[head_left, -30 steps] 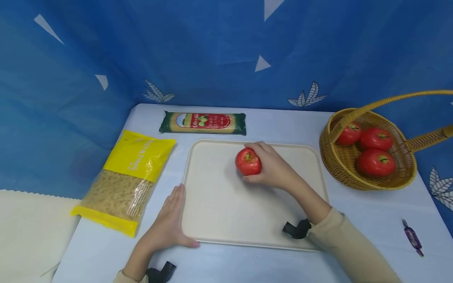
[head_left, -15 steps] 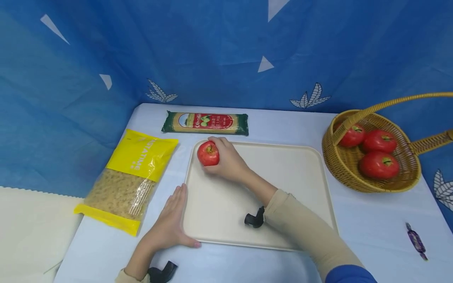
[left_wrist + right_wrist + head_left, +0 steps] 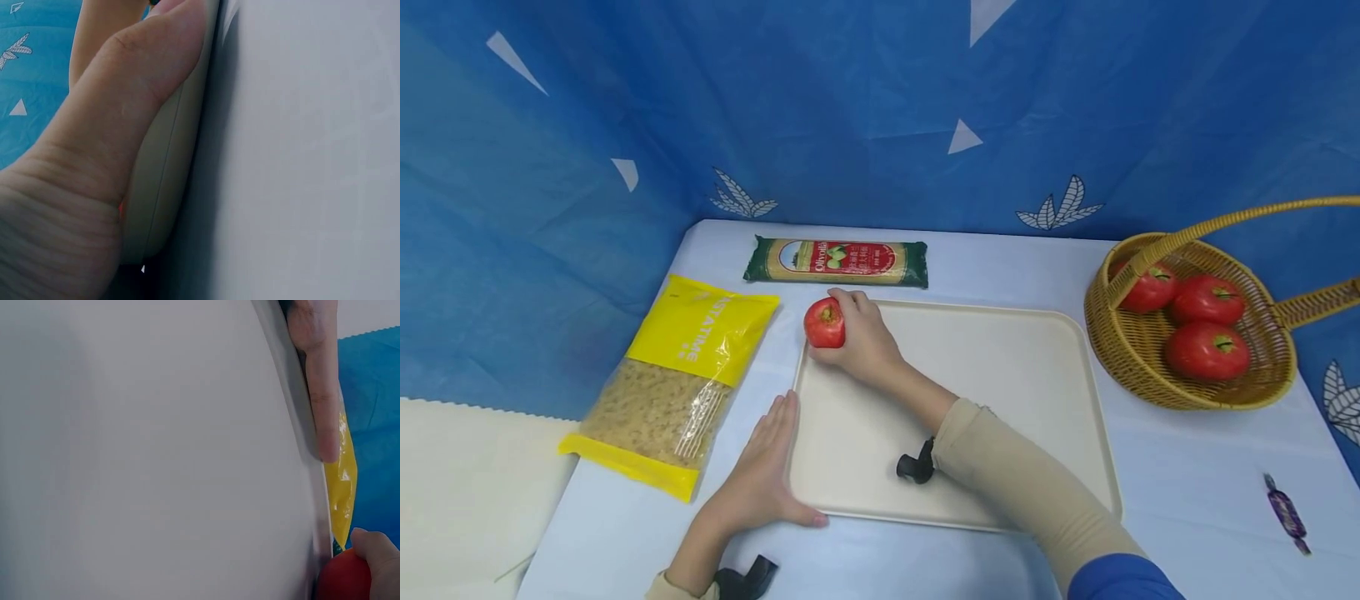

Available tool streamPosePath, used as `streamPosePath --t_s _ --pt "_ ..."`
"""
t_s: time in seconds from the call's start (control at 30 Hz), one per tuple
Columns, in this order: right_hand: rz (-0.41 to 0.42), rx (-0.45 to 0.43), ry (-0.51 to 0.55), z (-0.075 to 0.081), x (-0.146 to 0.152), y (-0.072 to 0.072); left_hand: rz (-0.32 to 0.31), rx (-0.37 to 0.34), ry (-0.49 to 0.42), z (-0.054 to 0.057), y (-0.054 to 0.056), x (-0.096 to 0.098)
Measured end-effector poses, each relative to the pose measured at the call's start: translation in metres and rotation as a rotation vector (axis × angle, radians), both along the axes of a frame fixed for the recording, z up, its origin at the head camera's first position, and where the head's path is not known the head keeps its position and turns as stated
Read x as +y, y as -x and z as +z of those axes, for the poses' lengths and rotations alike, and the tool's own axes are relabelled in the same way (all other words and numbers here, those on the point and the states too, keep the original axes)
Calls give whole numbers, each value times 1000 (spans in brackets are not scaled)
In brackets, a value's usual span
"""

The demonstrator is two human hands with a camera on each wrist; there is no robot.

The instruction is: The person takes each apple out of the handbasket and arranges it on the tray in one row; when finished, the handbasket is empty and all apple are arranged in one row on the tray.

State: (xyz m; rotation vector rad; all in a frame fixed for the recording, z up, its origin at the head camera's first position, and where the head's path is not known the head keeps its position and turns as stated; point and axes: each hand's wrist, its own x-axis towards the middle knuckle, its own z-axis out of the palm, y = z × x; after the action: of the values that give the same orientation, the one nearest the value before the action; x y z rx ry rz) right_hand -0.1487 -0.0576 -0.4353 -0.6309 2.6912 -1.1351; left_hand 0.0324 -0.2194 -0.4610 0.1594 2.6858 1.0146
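Observation:
A cream rectangular tray (image 3: pixel 985 400) lies on the white-covered table. At its far left corner my right hand (image 3: pixel 861 340) grips a red apple (image 3: pixel 824 323), fingers behind it and thumb on the near side. The same apple (image 3: pixel 345 578) shows at the bottom right of the right wrist view. My left hand (image 3: pixel 765 475) rests against the tray's near left corner, fingers straight along the left side and thumb along the front edge. In the left wrist view the thumb (image 3: pixel 144 69) lies along the tray's side wall (image 3: pixel 165 169).
A wicker basket (image 3: pixel 1120 367) with three red apples (image 3: pixel 1207 350) stands at the right. Left of the tray lies a yellow pasta bag (image 3: pixel 670 383); behind it, a green spaghetti pack (image 3: pixel 837 262). A purple-wrapped candy (image 3: pixel 1287 512) lies at the right front.
My right hand has carried the apple leftward across the tray, from its middle to the far left corner. The left hand has kept its place at the near left corner.

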Motion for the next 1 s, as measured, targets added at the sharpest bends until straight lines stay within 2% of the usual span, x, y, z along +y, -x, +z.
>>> streamPosePath --t_s 0.3,0.5,0.6,0.73,0.83,1.0 --pt "-2 35 -66 -3 4 -1 -12 -1 19 -1 4 3" --pt "11 91 -46 13 23 -5 -13 -3 25 -5 5 4" --pt "38 125 -4 26 45 -9 -4 -6 22 -6 5 4" --pt "66 108 71 42 84 -18 11 -26 17 -6 4 4" --pt "48 89 122 50 116 -26 15 -26 16 -7 2 3" --pt "-2 152 145 58 171 -37 7 -5 21 -9 0 3"
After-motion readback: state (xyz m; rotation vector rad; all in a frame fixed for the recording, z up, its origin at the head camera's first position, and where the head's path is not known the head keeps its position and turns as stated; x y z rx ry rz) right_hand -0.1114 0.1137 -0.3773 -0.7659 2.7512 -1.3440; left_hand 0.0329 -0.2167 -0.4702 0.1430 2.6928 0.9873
